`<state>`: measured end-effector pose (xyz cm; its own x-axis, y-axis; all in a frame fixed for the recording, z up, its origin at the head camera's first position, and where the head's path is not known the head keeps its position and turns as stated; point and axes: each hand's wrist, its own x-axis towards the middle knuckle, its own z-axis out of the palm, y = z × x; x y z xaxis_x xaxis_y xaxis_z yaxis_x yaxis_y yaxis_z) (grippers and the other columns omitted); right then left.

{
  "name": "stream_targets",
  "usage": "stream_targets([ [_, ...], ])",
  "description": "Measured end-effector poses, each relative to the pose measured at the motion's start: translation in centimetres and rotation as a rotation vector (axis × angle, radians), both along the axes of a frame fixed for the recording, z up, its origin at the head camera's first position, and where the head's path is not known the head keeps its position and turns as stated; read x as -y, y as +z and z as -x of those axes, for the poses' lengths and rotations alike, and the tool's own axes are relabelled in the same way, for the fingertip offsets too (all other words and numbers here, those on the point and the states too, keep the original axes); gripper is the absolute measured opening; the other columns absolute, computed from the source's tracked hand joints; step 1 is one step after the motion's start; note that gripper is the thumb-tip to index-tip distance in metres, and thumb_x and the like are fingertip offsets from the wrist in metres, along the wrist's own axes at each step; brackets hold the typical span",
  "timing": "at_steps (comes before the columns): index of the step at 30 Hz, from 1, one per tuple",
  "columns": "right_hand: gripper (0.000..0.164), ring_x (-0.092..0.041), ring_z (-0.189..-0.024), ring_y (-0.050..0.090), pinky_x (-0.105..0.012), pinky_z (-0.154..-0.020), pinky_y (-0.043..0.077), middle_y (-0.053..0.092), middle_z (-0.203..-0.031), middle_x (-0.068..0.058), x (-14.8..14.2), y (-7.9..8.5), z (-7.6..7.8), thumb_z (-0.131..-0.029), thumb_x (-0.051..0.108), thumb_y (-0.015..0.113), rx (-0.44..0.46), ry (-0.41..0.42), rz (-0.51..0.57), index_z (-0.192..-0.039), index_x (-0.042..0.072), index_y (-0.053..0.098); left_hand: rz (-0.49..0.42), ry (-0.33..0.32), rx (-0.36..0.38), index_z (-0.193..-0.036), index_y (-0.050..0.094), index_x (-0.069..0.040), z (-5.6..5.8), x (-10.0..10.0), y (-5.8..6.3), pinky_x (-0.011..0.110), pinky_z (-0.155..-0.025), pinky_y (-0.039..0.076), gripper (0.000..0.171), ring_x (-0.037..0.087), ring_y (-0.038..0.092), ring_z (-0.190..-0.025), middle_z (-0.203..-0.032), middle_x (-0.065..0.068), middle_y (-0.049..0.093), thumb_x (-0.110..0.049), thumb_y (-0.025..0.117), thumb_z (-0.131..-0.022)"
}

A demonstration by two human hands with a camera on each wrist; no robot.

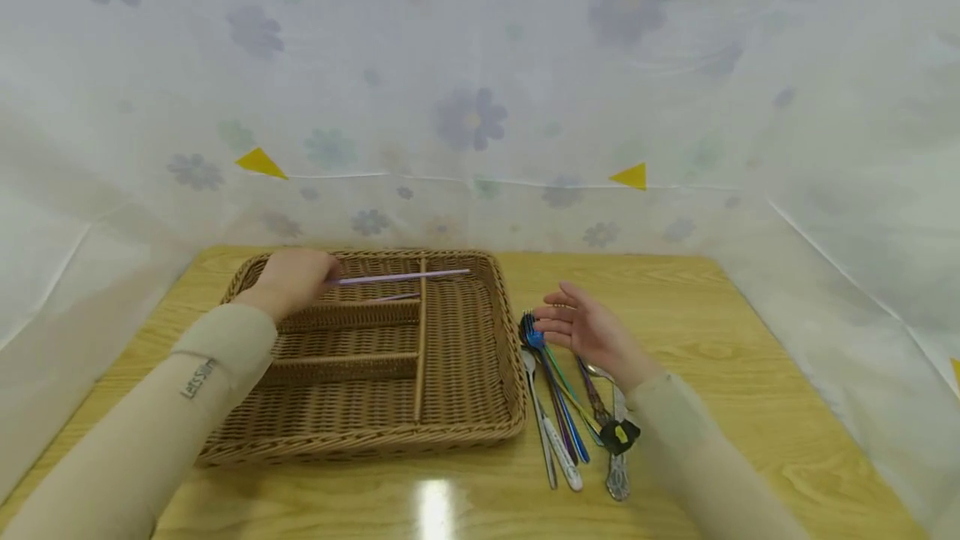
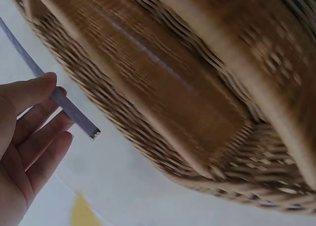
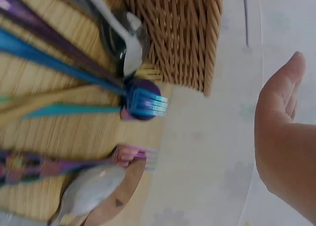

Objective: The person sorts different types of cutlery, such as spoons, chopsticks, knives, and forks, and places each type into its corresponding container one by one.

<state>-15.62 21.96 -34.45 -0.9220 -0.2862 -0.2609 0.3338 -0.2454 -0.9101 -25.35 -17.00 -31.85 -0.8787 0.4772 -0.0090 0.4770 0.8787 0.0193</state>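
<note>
My left hand (image 1: pixel 296 280) pinches a slim, straight lilac chopstick (image 1: pixel 397 277) near one end; its long axis runs rightward from my fingers, roughly along the far compartment (image 1: pixel 375 262) of the brown woven wicker basket (image 1: pixel 360 443), its free end reaching past the crosswise divider (image 1: pixel 419 382). A second lilac stick (image 1: pixel 397 298) lies in that compartment. My right hand (image 1: pixel 592 332), farther off, holds nothing, fingers extended near a blue metal fork (image 1: pixel 533 333)
</note>
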Motion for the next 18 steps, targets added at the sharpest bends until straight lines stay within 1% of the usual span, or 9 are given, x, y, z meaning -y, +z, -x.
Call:
stream_targets([
  [2,0.032,-0.011,-0.083,0.066,-0.022,-0.077,0.053,0.066,-0.089,0.002,-1.3,0.0,-0.3,-0.102,0.038,0.033,-0.007,-0.018,0.042,-0.110,0.009,0.045,0.016,0.018,0.009,-0.096,0.071,-0.005,0.6,1.0,-0.5,0.042,-0.066,0.054,0.012,0.024,0.064,-0.075,-0.089,0.011,0.070,-0.005,0.062,-0.088],
  [4,0.032,-0.011,-0.083,0.066,-0.022,-0.077,0.053,0.067,-0.089,0.001,-2.7,0.0,-0.7,-0.102,0.036,0.032,-0.019,-0.025,0.083,-0.106,0.010,0.049,0.030,0.038,0.018,-0.092,0.071,-0.005,1.0,1.9,-1.1,0.042,-0.063,0.053,0.012,0.023,0.063,-0.071,-0.086,0.011,0.069,-0.004,0.060,-0.088],
  [8,0.037,-0.012,-0.084,0.066,-0.022,-0.077,0.053,0.068,-0.089,0.000,-5.7,-0.2,-1.4,-0.103,0.033,0.028,-0.059,-0.011,0.198,-0.101,0.011,0.059,0.079,0.074,0.040,-0.086,0.070,-0.006,1.7,3.3,-2.0,0.038,-0.057,0.049,0.015,0.019,0.059,-0.065,-0.077,0.008,0.066,-0.001,0.056,-0.089],
  [10,0.041,-0.012,-0.085,0.066,-0.022,-0.078,0.053,0.068,-0.090,0.000,-7.1,-0.4,-1.8,-0.103,0.031,0.026,-0.071,-0.003,0.245,-0.100,0.011,0.062,0.096,0.088,0.055,-0.086,0.070,-0.006,1.9,3.8,-2.3,0.039,-0.058,0.048,0.015,0.021,0.058,-0.065,-0.076,0.009,0.065,0.000,0.056,-0.089],
  [12,0.043,-0.011,-0.086,0.066,-0.022,-0.079,0.053,0.068,-0.091,0.000,-8.3,-0.6,-2.3,-0.103,0.030,0.025,-0.072,-0.005,0.257,-0.099,0.012,0.064,0.109,0.090,0.062,-0.088,0.070,-0.005,2.1,4.2,-2.5,0.042,-0.061,0.050,0.015,0.024,0.061,-0.068,-0.079,0.011,0.067,0.002,0.057,-0.088],
  [14,0.043,-0.011,-0.086,0.065,-0.022,-0.079,0.052,0.067,-0.091,0.001,-9.2,-0.8,-2.7,-0.103,0.029,0.026,-0.063,-0.023,0.244,-0.098,0.012,0.065,0.125,0.089,0.067,-0.089,0.070,-0.004,2.2,4.6,-2.6,0.044,-0.064,0.052,0.014,0.027,0.062,-0.071,-0.080,0.012,0.067,0.003,0.058,-0.087],
  [16,0.042,-0.010,-0.085,0.065,-0.022,-0.078,0.052,0.067,-0.090,0.002,-9.9,-1.0,-2.9,-0.103,0.029,0.026,-0.052,-0.040,0.226,-0.098,0.013,0.065,0.151,0.084,0.056,-0.084,0.068,-0.002,2.2,5.1,-2.7,0.044,-0.063,0.052,0.012,0.028,0.062,-0.071,-0.081,0.014,0.066,0.006,0.059,-0.085],
  [18,0.041,-0.010,-0.084,0.064,-0.022,-0.077,0.052,0.066,-0.089,0.002,-10.4,-1.1,-3.0,-0.103,0.029,0.027,-0.045,-0.056,0.209,-0.097,0.013,0.065,0.179,0.085,0.045,-0.077,0.064,-0.002,2.4,5.5,-2.7,0.039,-0.059,0.049,0.013,0.027,0.061,-0.069,-0.078,0.014,0.065,0.008,0.058,-0.085],
])
